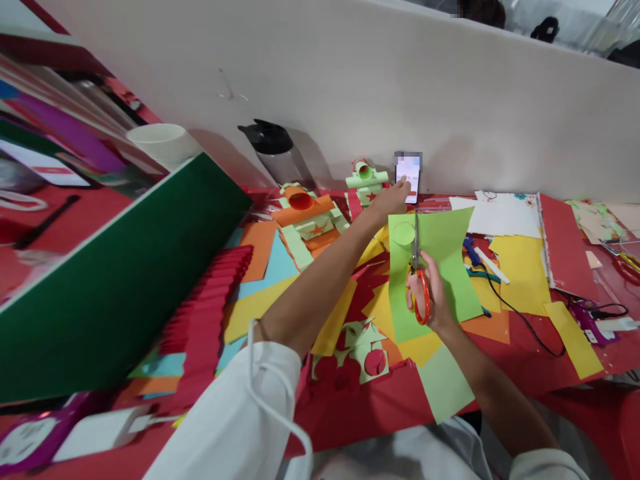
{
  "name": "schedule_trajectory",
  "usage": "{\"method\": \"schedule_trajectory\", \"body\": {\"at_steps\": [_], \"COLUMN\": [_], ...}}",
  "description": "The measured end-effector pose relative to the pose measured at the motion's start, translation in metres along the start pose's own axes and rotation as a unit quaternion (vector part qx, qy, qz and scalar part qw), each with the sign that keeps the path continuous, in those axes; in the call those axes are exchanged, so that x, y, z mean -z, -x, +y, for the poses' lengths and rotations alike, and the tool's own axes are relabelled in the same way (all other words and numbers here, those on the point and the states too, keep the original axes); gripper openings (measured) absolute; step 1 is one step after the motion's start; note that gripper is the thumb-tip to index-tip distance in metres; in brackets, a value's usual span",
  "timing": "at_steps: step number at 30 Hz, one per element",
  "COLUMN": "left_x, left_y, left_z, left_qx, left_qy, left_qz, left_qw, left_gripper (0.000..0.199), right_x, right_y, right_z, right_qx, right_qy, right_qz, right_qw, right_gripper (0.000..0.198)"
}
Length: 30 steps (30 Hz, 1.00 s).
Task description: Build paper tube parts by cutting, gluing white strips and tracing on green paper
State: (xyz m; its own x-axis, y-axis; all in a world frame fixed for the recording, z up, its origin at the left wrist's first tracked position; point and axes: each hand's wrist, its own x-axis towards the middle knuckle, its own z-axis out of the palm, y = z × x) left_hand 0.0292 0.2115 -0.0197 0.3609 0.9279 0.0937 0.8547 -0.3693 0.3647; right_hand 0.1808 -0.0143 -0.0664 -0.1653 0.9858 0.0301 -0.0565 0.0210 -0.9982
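Observation:
My left hand (399,195) reaches across the table to an upright phone (414,167) against the partition, a finger at its lit screen; it holds nothing that I can see. My right hand (435,293) is closed on scissors (423,297) with red-orange and yellow handles, blades pointing away from me. Behind the scissors is a bright green paper sheet (450,247). A paler green round shape (403,233) shows at its upper left, beside the blades. Whether the right fingers also pinch the sheet is hidden.
Two paper figures, one orange and green (313,223) and one green and red (367,180), stand near the partition. A dark bottle (280,153) and a green board (125,273) are left. A glue gun (470,252) with a cable and yellow paper (525,273) lie right.

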Motion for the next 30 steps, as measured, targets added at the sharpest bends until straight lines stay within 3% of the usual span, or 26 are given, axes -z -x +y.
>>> {"method": "schedule_trajectory", "body": {"at_steps": [2,4,6,8,10,14,20,25,30], "left_x": [0.004,0.009,0.015,0.021,0.025,0.02,-0.006,-0.012,-0.011], "left_y": [0.012,0.031,0.056,0.084,0.111,0.147,0.158,0.157,0.157], "left_z": [-0.001,-0.001,0.003,0.011,0.022,0.045,0.071,0.074,0.07], "left_qx": [0.021,0.04,0.019,0.018,0.025,0.005,0.011,0.074,0.066], "left_qy": [0.013,0.095,0.224,0.359,0.435,0.482,0.568,0.559,0.549], "left_qz": [0.026,0.093,0.188,0.22,0.203,0.188,0.177,0.202,0.2], "left_qw": [0.999,0.99,0.956,0.907,0.877,0.856,0.804,0.801,0.809], "left_gripper": [0.043,0.027,0.016,0.029,0.045,0.056,0.052,0.051,0.052], "right_x": [0.001,0.001,0.002,0.002,0.002,0.001,0.0,0.0,0.001], "right_y": [0.0,0.001,0.001,0.001,0.001,0.001,0.003,0.003,0.004], "right_z": [-0.003,-0.007,-0.01,-0.012,-0.012,-0.013,-0.022,-0.024,-0.024], "right_qx": [-0.004,-0.007,-0.01,-0.009,-0.005,0.001,-0.004,-0.003,0.0], "right_qy": [0.008,0.014,0.017,0.019,0.023,0.036,0.07,0.093,0.104], "right_qz": [0.002,0.002,0.002,0.001,0.002,0.005,-0.018,-0.032,-0.042], "right_qw": [1.0,1.0,1.0,1.0,1.0,0.999,0.997,0.995,0.994], "right_gripper": [0.058,0.058,0.06,0.061,0.06,0.059,0.065,0.064,0.061]}}
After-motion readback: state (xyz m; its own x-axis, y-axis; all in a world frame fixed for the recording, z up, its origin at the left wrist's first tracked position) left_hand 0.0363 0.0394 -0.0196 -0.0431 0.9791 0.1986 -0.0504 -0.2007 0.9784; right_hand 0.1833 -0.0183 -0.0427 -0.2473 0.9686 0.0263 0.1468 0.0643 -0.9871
